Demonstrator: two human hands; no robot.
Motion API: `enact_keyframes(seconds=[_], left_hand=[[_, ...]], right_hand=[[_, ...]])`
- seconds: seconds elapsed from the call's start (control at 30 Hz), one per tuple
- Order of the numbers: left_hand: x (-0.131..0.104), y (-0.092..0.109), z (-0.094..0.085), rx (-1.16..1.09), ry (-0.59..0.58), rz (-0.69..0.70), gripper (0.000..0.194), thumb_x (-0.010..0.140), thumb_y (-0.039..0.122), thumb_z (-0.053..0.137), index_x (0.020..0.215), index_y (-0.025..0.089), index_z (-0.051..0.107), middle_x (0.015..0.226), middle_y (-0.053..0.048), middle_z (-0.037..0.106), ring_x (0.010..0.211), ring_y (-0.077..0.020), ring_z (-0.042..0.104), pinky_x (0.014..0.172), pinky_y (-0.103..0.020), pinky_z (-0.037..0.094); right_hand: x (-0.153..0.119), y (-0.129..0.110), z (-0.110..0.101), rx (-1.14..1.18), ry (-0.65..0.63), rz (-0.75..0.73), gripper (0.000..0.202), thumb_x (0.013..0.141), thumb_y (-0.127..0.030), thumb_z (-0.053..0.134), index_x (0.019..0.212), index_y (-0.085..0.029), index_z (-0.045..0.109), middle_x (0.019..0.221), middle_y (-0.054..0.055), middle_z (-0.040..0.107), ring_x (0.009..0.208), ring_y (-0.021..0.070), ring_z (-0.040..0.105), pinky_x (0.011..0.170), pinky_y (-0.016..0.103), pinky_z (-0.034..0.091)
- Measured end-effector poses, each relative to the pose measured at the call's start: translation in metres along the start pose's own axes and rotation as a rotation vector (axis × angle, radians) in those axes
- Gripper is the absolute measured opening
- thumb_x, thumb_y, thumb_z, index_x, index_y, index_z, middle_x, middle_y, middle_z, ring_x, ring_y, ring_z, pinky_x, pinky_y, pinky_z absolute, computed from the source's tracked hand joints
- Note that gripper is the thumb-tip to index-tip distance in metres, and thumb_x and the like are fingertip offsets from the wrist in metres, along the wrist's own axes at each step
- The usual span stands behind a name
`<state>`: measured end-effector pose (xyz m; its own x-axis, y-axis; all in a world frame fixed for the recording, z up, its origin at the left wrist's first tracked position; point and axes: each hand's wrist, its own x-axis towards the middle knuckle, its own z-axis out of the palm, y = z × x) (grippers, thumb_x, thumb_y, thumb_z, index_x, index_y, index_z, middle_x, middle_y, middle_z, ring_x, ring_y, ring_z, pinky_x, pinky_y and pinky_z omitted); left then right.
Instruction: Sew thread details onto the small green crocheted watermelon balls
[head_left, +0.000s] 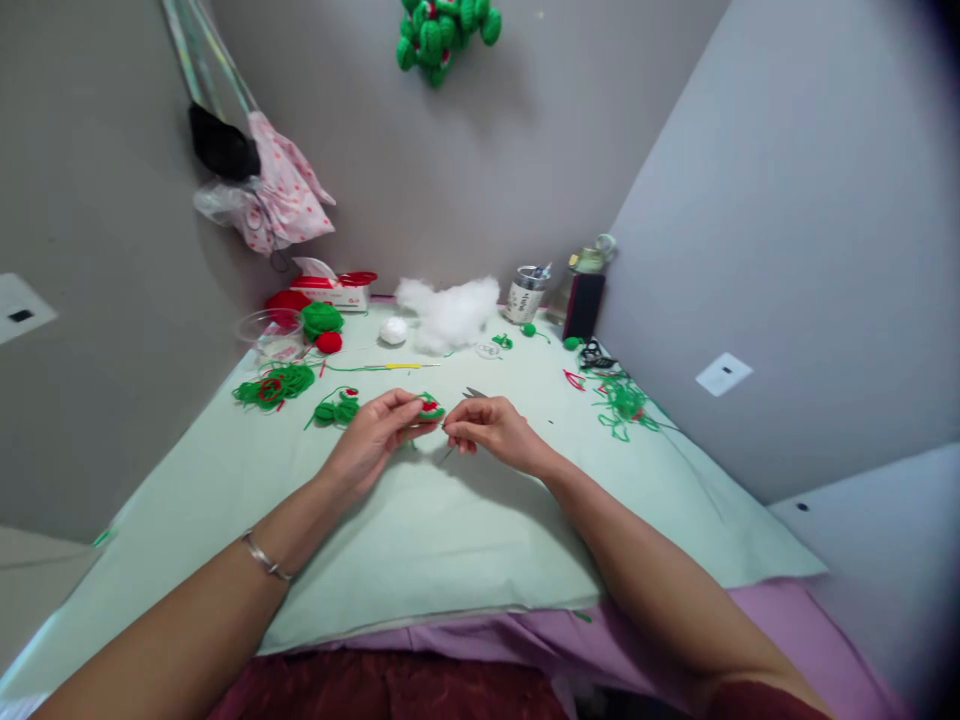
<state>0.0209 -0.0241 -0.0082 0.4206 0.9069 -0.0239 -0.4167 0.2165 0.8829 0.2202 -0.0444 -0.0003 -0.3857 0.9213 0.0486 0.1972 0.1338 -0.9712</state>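
Observation:
My left hand (pixel 375 432) is closed around a small green and red crocheted piece (pixel 430 408), pinched between thumb and fingers. Just to its right, the fingers of my right hand (pixel 487 430) pinch together near the piece's edge. A thin needle-like rod (pixel 448 454) sticks out below those fingers; its upper end is hidden. Pointed scissor blades (pixel 474 393) show behind my right hand, their handles out of sight; whether they lie on the table or are held, I cannot tell. Small green crocheted parts (pixel 337 410) lie left of my left hand.
A yellow-handled crochet hook (pixel 403 366), white stuffing (pixel 454 312) and a white ball (pixel 393 330) lie behind my hands. Yarn scraps are heaped left (pixel 274 386) and right (pixel 624 400). Farther back stand a clear tub (pixel 277 345), tissue box (pixel 334 292), pen can (pixel 525 297) and phone (pixel 583 308).

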Motion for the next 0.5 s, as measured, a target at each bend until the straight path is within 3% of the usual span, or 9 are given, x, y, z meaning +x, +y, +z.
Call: enact_keyframes(seconds=[0.13, 0.27, 0.37, 0.5], left_hand=[[0.012, 0.013, -0.018, 0.031, 0.194, 0.093, 0.02, 0.074, 0.028, 0.077, 0.082, 0.015, 0.064, 0.086, -0.002, 0.07, 0.086, -0.0151, 0.068, 0.089, -0.03, 0.054], [0.025, 0.026, -0.043, 0.085, 0.406, 0.232, 0.022, 0.07, 0.024, 0.077, 0.082, 0.014, 0.062, 0.081, 0.001, 0.066, 0.076, -0.011, 0.065, 0.085, -0.027, 0.053], [0.031, 0.033, -0.061, 0.18, 0.549, 0.341, 0.024, 0.068, 0.023, 0.077, 0.081, 0.014, 0.058, 0.075, 0.004, 0.062, 0.07, -0.0106, 0.065, 0.082, -0.027, 0.053], [0.035, 0.038, -0.078, 0.32, 0.6, 0.445, 0.029, 0.067, 0.024, 0.075, 0.09, 0.015, 0.058, 0.082, 0.002, 0.062, 0.08, -0.0153, 0.067, 0.091, -0.036, 0.051]], right_hand=[[-0.001, 0.002, -0.021, -0.096, 0.14, -0.011, 0.024, 0.083, -0.038, 0.064, 0.083, -0.014, 0.068, 0.066, 0.002, 0.064, 0.057, 0.0105, 0.055, 0.055, 0.022, 0.044], [-0.002, 0.003, -0.038, -0.574, 0.247, -0.01, 0.026, 0.092, -0.038, 0.054, 0.088, -0.018, 0.071, 0.084, 0.004, 0.069, 0.07, 0.0128, 0.059, 0.067, 0.024, 0.043], [-0.001, 0.004, -0.053, -0.986, 0.403, 0.091, 0.029, 0.097, -0.038, 0.048, 0.095, -0.023, 0.072, 0.099, 0.005, 0.071, 0.084, 0.0159, 0.063, 0.072, 0.025, 0.041], [-0.007, 0.001, -0.085, -1.113, 0.561, 0.266, 0.023, 0.094, -0.033, 0.051, 0.098, -0.022, 0.071, 0.094, 0.007, 0.073, 0.088, 0.02, 0.064, 0.069, 0.026, 0.039]])
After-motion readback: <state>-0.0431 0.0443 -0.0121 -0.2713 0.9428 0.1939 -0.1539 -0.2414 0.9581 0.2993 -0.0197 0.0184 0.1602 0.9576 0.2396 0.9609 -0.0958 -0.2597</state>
